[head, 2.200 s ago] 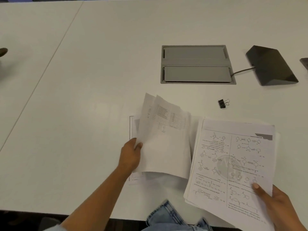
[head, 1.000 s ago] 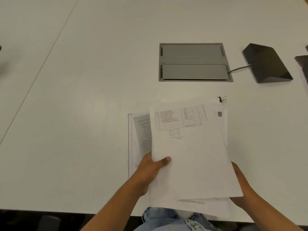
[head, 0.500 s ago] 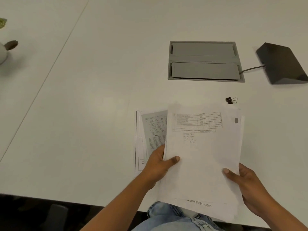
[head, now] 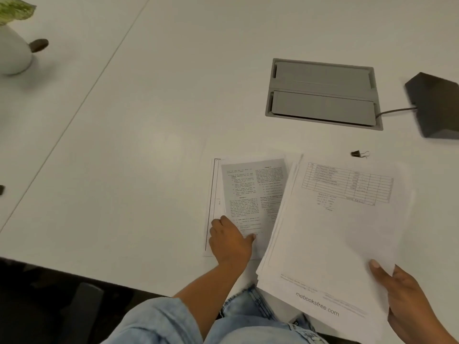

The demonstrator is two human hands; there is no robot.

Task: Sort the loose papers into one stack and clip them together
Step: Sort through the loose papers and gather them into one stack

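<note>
Papers (head: pixel 250 194) on table (head: pixel 149 120) sit beside held stack (head: pixel 330 232), binder clip (head: pixel 359 153) apart.

This looks like an office meeting room. The surface is a broad white conference table (head: pixel 154 125), made of sections that meet along a thin seam running from twelve o'clock down toward nine o'clock. Set flush into it at about one o'clock is a grey cable hatch (head: pixel 323 93) with two hinged flaps, the kind that covers power and data sockets. A cord (head: pixel 395 111) leads from its right edge to a dark wedge-shaped desktop device (head: pixel 437 108) at two o'clock. At ten o'clock a white pot (head: pixel 12 53) with green leaves stands as decoration. Printed sheets (head: pixel 250 194) and a small black binder clip (head: pixel 359 154) lie nearby.
</note>
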